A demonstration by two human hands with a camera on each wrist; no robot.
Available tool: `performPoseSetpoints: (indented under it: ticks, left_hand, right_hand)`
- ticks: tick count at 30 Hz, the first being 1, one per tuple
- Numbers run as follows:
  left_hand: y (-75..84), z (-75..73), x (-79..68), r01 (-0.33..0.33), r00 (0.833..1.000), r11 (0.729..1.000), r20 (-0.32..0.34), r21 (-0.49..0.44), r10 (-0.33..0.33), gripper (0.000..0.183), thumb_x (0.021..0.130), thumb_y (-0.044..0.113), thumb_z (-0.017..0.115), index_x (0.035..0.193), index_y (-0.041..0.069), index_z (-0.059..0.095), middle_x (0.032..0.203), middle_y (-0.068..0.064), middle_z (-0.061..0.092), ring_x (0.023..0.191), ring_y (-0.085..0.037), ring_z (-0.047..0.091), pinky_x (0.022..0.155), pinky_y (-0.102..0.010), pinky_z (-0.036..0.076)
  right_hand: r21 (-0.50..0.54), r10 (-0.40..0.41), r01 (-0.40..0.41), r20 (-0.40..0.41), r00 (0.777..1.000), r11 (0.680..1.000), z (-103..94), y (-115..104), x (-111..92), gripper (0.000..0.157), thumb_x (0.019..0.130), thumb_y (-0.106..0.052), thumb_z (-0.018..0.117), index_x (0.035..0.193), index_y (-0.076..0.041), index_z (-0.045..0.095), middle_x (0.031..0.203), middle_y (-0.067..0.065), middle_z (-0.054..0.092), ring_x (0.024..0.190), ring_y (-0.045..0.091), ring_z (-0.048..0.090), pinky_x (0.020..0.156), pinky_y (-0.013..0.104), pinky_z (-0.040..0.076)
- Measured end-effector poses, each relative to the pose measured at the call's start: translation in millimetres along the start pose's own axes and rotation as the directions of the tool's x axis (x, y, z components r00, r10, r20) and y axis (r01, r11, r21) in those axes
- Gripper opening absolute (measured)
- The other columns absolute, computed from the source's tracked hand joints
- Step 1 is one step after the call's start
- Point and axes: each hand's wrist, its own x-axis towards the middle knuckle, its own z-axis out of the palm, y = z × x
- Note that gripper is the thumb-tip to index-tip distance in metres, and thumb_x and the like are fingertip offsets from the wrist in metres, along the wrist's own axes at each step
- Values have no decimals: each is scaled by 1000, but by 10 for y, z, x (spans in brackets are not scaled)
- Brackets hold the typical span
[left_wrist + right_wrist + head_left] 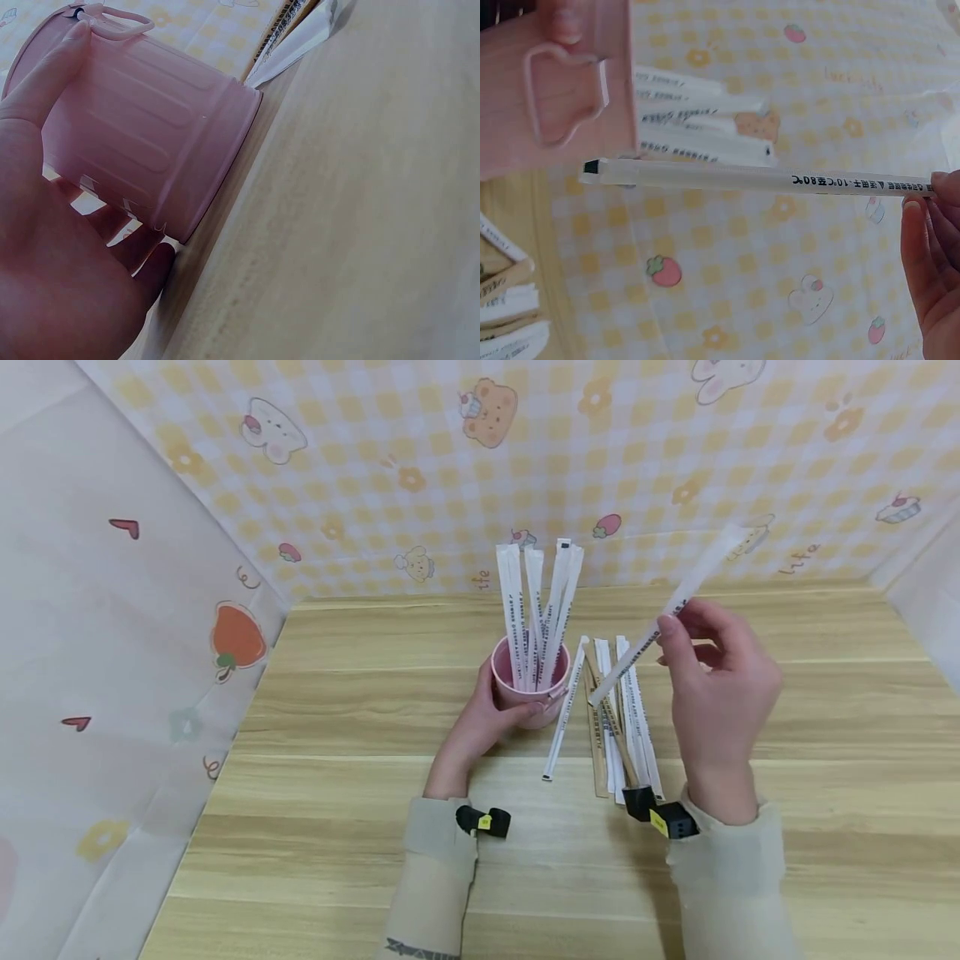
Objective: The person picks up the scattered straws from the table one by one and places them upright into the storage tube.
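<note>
A pink bucket-shaped cup (508, 698) with a small side handle stands on the table, tilting slightly if at all. My left hand (482, 720) grips it, fingers curled round its side and thumb across the front. Several white paper-wrapped straws (514, 610) stand in the cup. To the right, my right hand (722, 685) pinches another wrapped straw (636, 658) between thumb and fingers, above the table. In the right wrist view this straw (720, 175) points toward the cup, its dark-tipped end near the rim; whether they touch I cannot tell.
Right of the cup, several wrapped straws (637, 727), white and brown, lie on the wooden table (360, 735). One white straw (564, 723) lies slanted beside the cup. A yellow checked backdrop (420, 518) rises behind the table, and a white patterned sheet (165, 627) hangs at left.
</note>
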Motion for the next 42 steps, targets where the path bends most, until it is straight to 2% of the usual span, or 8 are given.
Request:
performPoseSetpoints:
  ticks: [4,9,16,24,30,37,42]
  left_hand:
    - [99,19,-44,-1,1000,1000,26,4,1,98,70,17,77,141,31,12,140,5,28,127,-14,27,104,-36,22]
    - [114,28,-56,22,1000,999,13,30,-23,98,70,19,76,141,34,11,140,7,27,127,-13,27,103,-37,24]
    - [107,3,-52,37,999,998,-9,50,-37,97,69,26,77,139,40,12,140,9,26,127,-13,25,102,-40,23]
    - [107,-15,-50,20,1000,999,-2,30,-20,98,68,22,78,140,35,12,139,7,28,126,-13,27,103,-38,22]
    - [102,-10,-50,12,1000,999,2,30,-12,97,69,21,77,141,33,12,139,6,29,125,-13,28,103,-37,23]
    - [100,-8,-42,1,1000,1000,1,15,-1,97,69,20,77,140,35,12,139,6,28,126,-12,27,103,-36,22]
    - [101,-10,-40,-15,1000,1000,15,-4,15,96,71,18,76,140,34,12,139,7,28,125,-11,29,103,-34,23]
  right_hand:
    - [70,-44,47,-55,998,996,56,-166,12,19,76,-8,70,91,4,67,80,10,66,65,7,59,60,15,48]
    - [150,-43,54,-72,996,987,133,-342,24,19,76,-3,69,91,8,65,79,14,65,68,12,59,60,18,48]
    - [119,-46,50,-40,998,992,193,-382,24,21,78,-9,68,92,8,64,82,10,66,73,13,60,62,18,48]
    - [137,-53,55,-22,998,989,229,-247,9,21,78,-9,69,93,5,65,83,7,66,73,15,60,60,18,48]
    - [47,-62,59,75,995,997,307,-53,-41,24,79,-20,68,94,-2,66,87,-1,66,75,11,60,63,18,48]
    - [-45,-37,45,170,985,998,433,85,-101,22,81,-21,66,95,-4,66,88,2,66,76,12,60,63,14,46]
    - [-101,-36,63,246,969,993,518,223,-143,24,83,-25,63,96,-5,65,87,2,66,76,10,60,60,20,47]
